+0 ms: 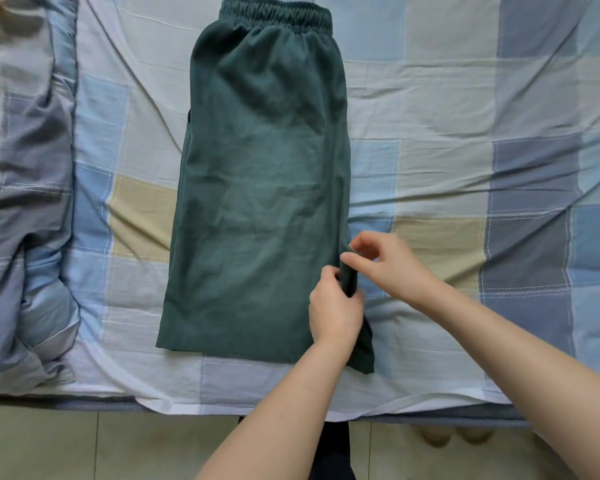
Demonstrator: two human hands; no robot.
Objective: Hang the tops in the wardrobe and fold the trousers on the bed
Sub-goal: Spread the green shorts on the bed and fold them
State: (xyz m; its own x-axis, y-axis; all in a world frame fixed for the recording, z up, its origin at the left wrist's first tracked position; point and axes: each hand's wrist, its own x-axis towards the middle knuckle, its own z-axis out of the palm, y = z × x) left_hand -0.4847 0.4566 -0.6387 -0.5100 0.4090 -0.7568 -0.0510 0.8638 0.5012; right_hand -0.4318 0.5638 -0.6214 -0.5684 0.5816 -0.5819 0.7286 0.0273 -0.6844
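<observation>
2 hands work at 1 spot on the trousers (260, 188), which lie flat on the bed (447, 109), folded lengthwise leg over leg, elastic waistband (276, 13) at the far end and hems toward the near edge. The left hand (333, 311) grips a bunched bit of the right-hand edge between thumb and curled fingers. The right hand (388, 263) pinches the same roll of cloth from the other side, fingertips meeting over it.

Judging by the soft wrinkles and the way the edge rolls up in the fingers, the cloth is light, limp and thin, a woven or jersey green that will sag wherever it is not supported. It does not look slippery, and nothing about it is fragile. It will probably fold best if taken at the 2 hem corners, or hem and waistband, and laid over in 1 sweep, then smoothed flat. The gathered waistband is the thickest, firmest part to hold.

No brand, label or writing can be read anywhere. A quilt (25, 202) lies heaped at the left.
</observation>
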